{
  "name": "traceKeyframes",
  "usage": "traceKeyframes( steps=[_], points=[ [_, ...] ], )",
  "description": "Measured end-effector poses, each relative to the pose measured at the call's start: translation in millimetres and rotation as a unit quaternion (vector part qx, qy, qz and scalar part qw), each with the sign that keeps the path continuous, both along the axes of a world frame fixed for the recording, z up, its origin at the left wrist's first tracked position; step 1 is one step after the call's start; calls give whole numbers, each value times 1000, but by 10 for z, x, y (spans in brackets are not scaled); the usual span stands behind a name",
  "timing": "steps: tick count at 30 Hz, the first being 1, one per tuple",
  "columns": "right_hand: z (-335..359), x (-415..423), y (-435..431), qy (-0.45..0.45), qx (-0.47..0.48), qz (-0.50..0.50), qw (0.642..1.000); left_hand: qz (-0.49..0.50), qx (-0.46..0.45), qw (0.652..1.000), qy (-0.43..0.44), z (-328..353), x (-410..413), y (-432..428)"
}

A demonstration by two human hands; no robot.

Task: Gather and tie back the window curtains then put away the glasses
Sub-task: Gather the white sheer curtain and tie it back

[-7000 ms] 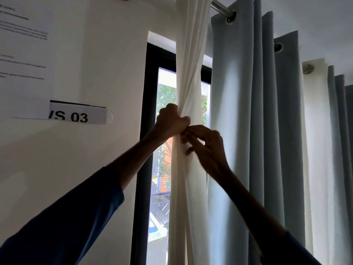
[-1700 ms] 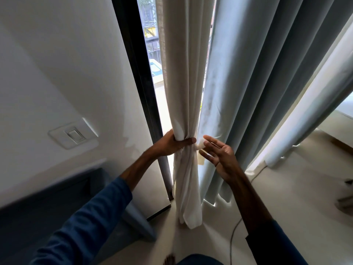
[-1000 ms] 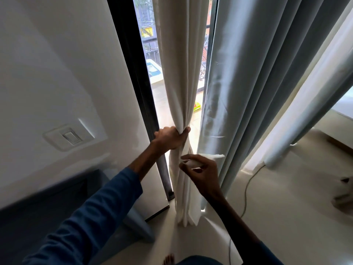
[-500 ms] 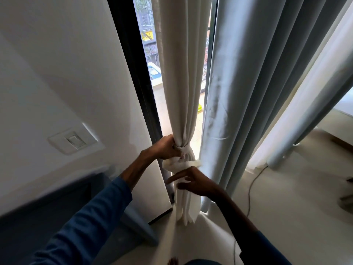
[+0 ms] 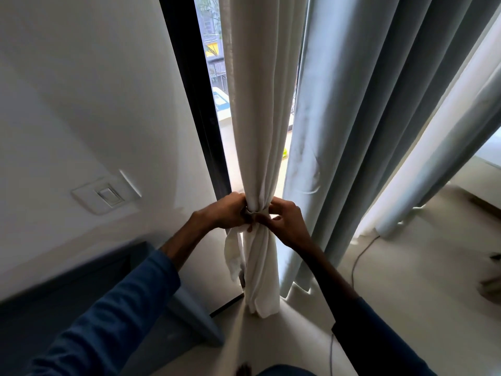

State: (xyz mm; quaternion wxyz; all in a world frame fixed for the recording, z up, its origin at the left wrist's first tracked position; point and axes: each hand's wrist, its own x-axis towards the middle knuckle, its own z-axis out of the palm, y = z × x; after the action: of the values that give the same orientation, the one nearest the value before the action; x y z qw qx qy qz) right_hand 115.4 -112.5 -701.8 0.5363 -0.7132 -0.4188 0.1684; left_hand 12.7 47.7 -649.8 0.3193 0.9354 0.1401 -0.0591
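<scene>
since half a second ago the right hand has risen from below the bunch, where its fingers were spread flat under a loose strip. it now meets the left hand at the pinched waist of the cream-white fabric curtain. the strip that lay across between the hands is now drawn tight round that waist as a narrow white cloth tie, and its loose end hangs down on the left side.

the left hand's fingers are curled and grip the curtain at the waist from the left. the right hand's thumb and fingertips pinch the tie from the right, with the other fingers bent. whether a knot is made cannot be told.

the curtain hangs gathered into one narrow column in front of the window glass, just right of the black window frame, and its hem rests on the pale floor. touching its right side hangs a pale grey-blue pleated curtain, not gathered. on the white wall at left sits a white rocker light switch. a thin cable lies on the floor at right. dark blue sleeves cover both forearms.
</scene>
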Motion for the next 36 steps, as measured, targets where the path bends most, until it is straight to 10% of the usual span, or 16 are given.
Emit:
traceKeyframes(
  steps=[17, 26, 36],
  points=[
    [18, -89, -106, 67, -35, 43, 996, 0, 210, 975, -71, -29, -79, 41],
    [-88, -81, -218, 231, -39, -31, 972, 65, 16, 990, -125, -201, -44, -151],
    [-71, -24, -237, 166, -61, -88, 980, 91, -226, 960, -140, -209, -132, -316]
  ],
)
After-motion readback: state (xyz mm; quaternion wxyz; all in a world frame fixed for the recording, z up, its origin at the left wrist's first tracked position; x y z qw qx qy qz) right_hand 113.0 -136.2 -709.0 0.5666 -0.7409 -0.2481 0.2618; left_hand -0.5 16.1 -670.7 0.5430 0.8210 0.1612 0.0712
